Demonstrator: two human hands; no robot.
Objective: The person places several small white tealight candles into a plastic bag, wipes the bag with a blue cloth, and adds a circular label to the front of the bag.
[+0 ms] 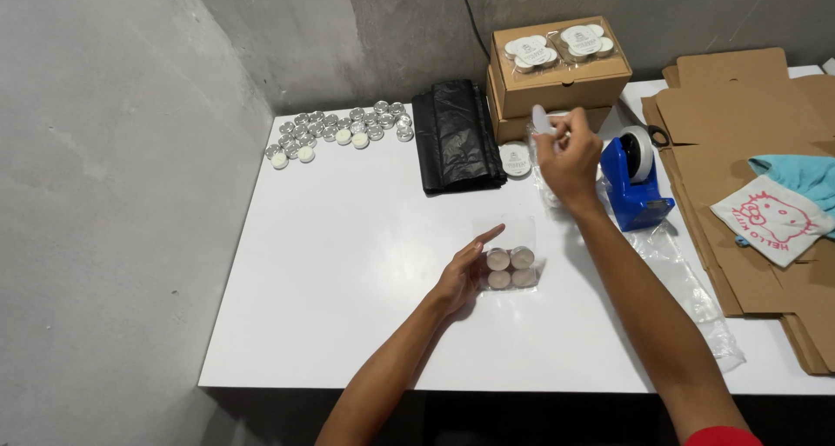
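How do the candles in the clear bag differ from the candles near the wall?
The bagged candles are four, packed in a tight square; the loose candles are many, spread out unwrapped. The left hand touches the bagged candles; no hand is near the loose candles. Both groups are small, round tealights on the white table.

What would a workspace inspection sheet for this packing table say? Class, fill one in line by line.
Surface: white table, set against grey walls.
Job's things: clear bag of four tealights; small white round piece.
Clutter: loose tealights, black plastic bags, stacked cardboard boxes, blue tape dispenser, flat cardboard, cloth, clear plastic film.
Grippers: left hand steadies the bag; right hand pinches the round piece, raised.
Cables: one black cable on the wall.
Surroundings: bare concrete walls.
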